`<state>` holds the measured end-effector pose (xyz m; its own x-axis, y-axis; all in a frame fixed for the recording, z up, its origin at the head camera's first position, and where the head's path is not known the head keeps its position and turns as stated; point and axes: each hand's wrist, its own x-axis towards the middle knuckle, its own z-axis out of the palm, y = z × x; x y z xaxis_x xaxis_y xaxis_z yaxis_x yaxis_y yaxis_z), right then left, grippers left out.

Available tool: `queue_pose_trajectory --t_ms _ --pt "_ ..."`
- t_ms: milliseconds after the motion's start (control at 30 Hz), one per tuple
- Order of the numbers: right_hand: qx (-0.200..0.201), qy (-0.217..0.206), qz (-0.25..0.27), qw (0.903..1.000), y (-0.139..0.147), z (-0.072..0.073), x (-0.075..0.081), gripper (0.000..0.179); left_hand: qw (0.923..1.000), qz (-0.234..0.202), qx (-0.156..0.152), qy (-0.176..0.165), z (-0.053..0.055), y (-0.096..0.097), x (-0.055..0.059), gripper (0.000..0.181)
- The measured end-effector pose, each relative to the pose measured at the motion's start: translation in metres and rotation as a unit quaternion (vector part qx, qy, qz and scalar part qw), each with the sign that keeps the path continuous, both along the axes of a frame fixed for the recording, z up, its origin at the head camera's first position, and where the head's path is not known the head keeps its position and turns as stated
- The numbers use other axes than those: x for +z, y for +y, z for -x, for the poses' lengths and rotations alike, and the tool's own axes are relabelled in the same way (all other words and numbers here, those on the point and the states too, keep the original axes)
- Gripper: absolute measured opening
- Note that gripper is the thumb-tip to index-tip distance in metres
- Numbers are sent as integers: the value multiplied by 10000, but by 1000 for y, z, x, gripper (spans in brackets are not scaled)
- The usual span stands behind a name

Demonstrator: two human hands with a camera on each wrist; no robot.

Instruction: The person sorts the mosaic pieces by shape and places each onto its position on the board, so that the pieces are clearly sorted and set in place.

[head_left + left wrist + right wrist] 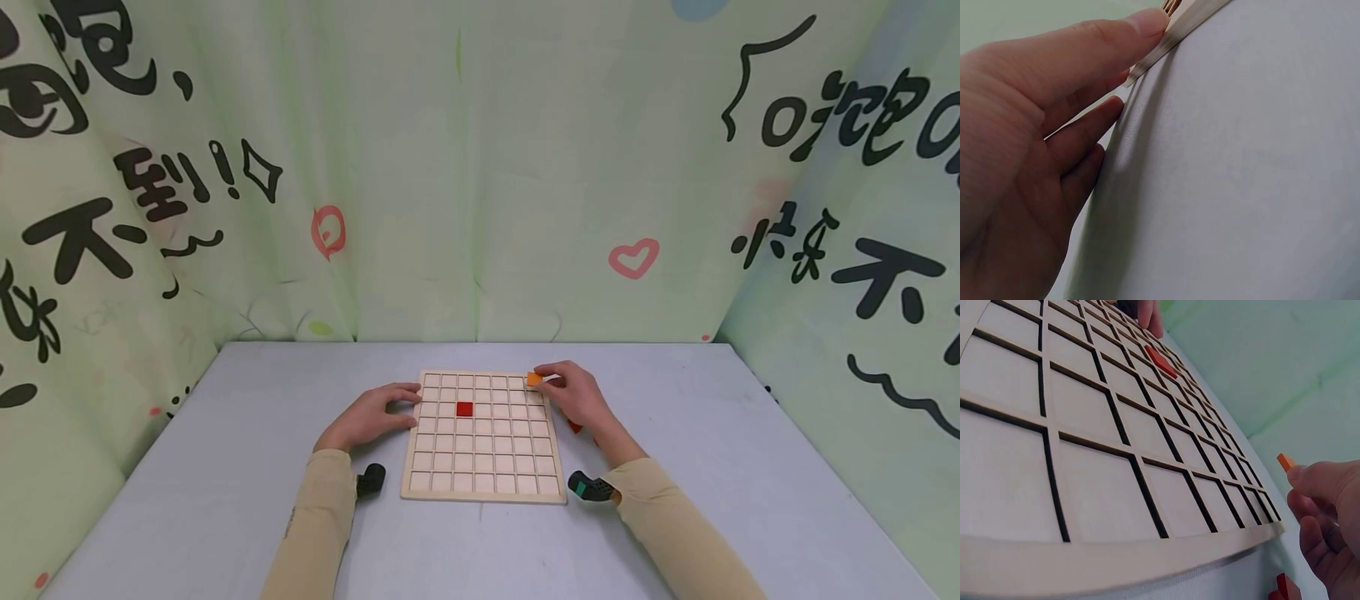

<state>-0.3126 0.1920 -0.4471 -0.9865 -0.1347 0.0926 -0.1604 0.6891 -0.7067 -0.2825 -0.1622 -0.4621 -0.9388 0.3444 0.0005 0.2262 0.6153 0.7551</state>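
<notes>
A wooden grid board lies on the table, with one red square tile in a cell of its upper left part. My left hand rests at the board's left edge, thumb and fingers spread apart; the left wrist view shows the thumb against the rim. Over the far right corner of the board, my right hand pinches an orange tile between thumb and fingers. That orange tile is raised above the board in the right wrist view.
Beside the board's right edge, under the right hand, lie red pieces, partly hidden. The white table is enclosed by a pale green curtain at the back and sides.
</notes>
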Motion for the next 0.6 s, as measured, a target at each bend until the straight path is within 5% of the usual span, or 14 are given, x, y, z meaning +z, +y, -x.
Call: queue_pose_trajectory --t_ms 600 --pt "532 -30 -4 9986 -26 -9 4 30 10000 48 38 -16 1 0 -1 39"
